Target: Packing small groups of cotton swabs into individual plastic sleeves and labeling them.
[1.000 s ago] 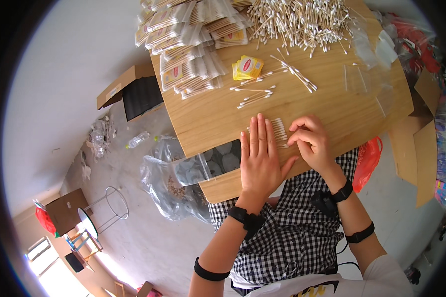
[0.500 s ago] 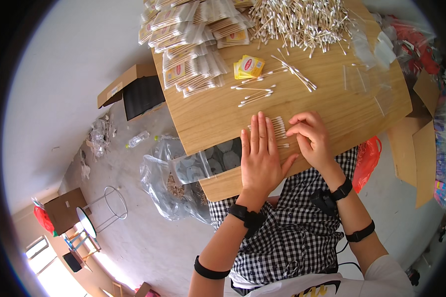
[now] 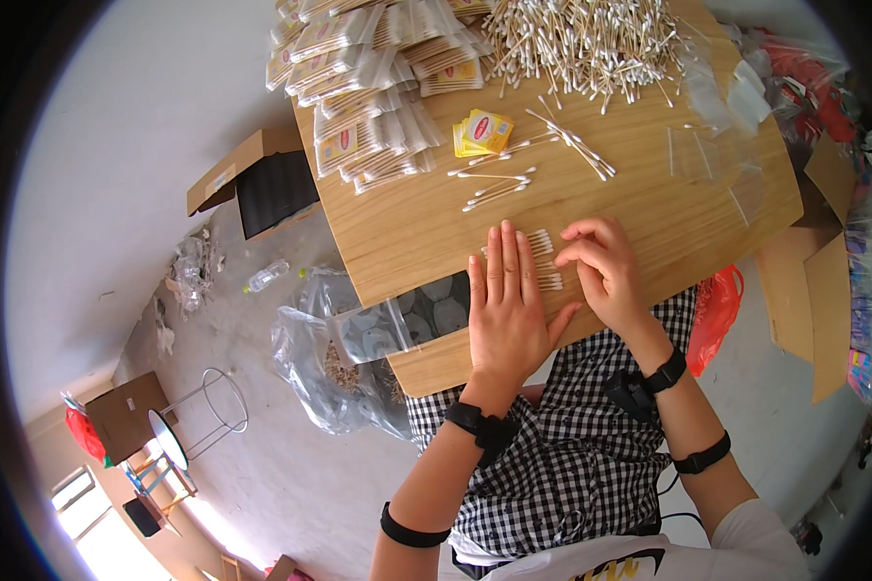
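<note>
White-tipped cotton swabs on thin wooden sticks (image 3: 541,241) lie side by side close to the near edge of the light-brown wooden worktop (image 3: 407,228), partly covered by a hand. From the left, then: flat clear-plastic packets filled with swabs (image 3: 373,102) crowd the far left corner, piled there perhaps to be out of the hands' way. Next, a small stack of square yellow cards (image 3: 484,132), probably set inward for an easy reach. Now the left hand (image 3: 507,305): palm down, fingers straight, clasping nothing, laid across the row, seemingly to press it flat. Up at the far edge sprawls a big loose heap of white-tipped sticks (image 3: 586,48). And the right hand (image 3: 606,271)! Fingers curled, tips right by the swab ends, apparently to even them; whether it pinches one, I can't tell. Finally, thin clear-plastic sleeves (image 3: 748,95) lie along the right edge, likely spread for single pick-up.
</note>
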`<move>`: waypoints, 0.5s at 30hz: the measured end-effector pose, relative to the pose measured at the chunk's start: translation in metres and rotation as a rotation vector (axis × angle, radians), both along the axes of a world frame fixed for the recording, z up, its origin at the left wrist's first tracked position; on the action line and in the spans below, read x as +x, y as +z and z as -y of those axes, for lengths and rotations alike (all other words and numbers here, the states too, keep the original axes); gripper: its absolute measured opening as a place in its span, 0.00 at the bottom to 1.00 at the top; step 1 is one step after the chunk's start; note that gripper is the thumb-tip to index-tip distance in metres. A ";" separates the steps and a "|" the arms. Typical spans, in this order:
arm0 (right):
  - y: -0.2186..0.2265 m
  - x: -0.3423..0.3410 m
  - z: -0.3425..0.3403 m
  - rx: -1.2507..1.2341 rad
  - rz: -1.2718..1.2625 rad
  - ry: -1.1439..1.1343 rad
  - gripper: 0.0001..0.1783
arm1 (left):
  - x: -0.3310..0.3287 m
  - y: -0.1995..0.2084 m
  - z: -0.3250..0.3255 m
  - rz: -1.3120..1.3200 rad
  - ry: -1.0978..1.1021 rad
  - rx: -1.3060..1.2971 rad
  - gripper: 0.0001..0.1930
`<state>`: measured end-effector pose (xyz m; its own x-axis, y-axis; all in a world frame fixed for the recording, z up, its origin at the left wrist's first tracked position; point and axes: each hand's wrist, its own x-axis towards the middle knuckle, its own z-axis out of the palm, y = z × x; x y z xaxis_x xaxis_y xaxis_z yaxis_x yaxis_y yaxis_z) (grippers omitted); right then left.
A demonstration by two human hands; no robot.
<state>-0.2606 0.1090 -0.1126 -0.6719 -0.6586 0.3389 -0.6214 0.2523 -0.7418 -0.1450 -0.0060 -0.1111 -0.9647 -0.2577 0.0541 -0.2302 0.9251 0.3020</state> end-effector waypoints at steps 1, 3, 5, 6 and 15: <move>-0.002 -0.001 -0.002 0.001 -0.006 0.017 0.14 | 0.000 0.000 0.000 -0.003 -0.001 0.001 0.51; -0.001 0.000 0.000 0.001 -0.012 0.037 0.15 | 0.000 -0.001 0.000 -0.007 0.000 0.006 0.51; 0.002 0.001 0.003 -0.031 0.038 -0.025 0.16 | 0.000 0.000 0.001 -0.012 0.002 0.013 0.51; 0.001 0.001 0.003 -0.030 0.037 -0.024 0.16 | 0.000 0.000 0.001 -0.011 0.002 0.012 0.51; 0.000 0.001 0.003 0.034 -0.037 -0.008 0.16 | 0.000 0.000 0.001 -0.010 0.006 0.016 0.50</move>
